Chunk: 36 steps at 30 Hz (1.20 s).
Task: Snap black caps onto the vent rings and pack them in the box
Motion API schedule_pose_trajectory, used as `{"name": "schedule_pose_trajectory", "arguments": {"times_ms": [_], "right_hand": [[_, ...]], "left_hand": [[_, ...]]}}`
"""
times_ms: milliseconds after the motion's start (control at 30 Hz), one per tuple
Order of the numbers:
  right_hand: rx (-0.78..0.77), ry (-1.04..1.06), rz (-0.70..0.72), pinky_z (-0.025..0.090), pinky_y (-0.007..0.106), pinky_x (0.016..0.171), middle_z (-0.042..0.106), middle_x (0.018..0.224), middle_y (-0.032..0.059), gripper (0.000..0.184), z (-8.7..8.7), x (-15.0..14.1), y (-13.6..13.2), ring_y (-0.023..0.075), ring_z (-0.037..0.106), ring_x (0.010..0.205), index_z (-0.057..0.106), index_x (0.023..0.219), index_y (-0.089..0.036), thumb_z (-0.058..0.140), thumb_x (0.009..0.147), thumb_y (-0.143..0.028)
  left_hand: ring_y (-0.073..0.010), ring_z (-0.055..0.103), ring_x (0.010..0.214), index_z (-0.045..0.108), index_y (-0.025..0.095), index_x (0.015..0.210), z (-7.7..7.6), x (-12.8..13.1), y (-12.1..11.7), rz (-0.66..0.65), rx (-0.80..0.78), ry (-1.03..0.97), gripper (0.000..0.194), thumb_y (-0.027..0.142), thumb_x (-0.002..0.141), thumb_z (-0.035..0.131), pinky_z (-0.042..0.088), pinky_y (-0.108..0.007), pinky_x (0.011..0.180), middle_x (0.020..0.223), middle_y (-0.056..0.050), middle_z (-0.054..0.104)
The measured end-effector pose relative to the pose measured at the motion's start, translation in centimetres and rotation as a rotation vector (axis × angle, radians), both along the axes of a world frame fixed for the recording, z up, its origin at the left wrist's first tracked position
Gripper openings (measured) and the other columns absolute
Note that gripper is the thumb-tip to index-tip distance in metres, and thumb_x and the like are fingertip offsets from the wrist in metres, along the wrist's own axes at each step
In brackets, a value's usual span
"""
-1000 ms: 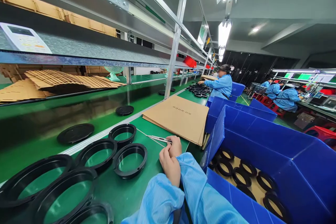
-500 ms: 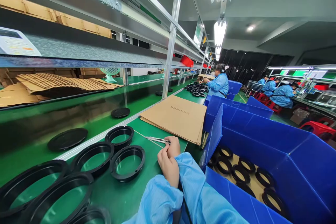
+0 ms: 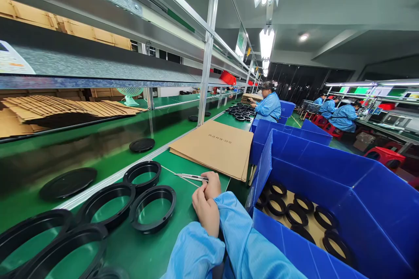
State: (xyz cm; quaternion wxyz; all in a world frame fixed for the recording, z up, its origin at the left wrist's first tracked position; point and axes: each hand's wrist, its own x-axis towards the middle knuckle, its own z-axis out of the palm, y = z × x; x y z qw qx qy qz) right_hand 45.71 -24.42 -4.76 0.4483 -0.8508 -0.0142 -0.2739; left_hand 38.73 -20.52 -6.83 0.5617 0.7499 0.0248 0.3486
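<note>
Table point(image 3: 180, 213) is leaving bare room between rings point(image 3: 149, 228) and cardboard point(image 3: 212, 148); near its edge, right hand point(image 3: 213, 184) is pinching a knife point(image 3: 191, 177), left hand point(image 3: 207, 213) is lying alongside, its grip unclear.

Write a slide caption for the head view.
Right hand holding a slim tool, left hand close by; black rings on green bench.

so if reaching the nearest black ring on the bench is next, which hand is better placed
Likely the left hand, which is nearer the black ring; the right hand is farther off, holding a slim tool.
</note>
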Motion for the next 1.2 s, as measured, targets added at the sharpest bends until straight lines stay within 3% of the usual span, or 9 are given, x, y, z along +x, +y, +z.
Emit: {"name": "schedule_pose_trajectory", "arguments": {"times_ms": [667,1200], "right_hand": [[0.01,-0.019,0.052,0.048,0.03,0.086,0.069,0.094,0.005,0.035,-1.0,0.8,-0.6,0.0218,0.058,0.095,0.075,0.089,-0.02,0.055,0.074,0.004],[0.027,-0.04,0.055,0.048,0.031,0.085,0.068,0.095,0.0053,0.034,-0.6,0.3,-0.4,0.0224,0.057,0.096,0.075,0.09,-0.021,0.055,0.075,0.002]], "left_hand": [[-0.0293,0.055,0.111,0.063,0.017,0.108,-0.1,0.4,0.2,-0.004,0.015,0.016,0.039,0.008,0.076,0.043,0.041,-0.05,0.108,0.114,-0.014,0.057],[-0.0294,0.055,0.112,0.064,0.017,0.108,0.3,0.2,0.5,-0.01,0.04,-0.004,0.038,0.01,0.077,0.042,0.044,-0.048,0.103,0.113,-0.014,0.059]]}}
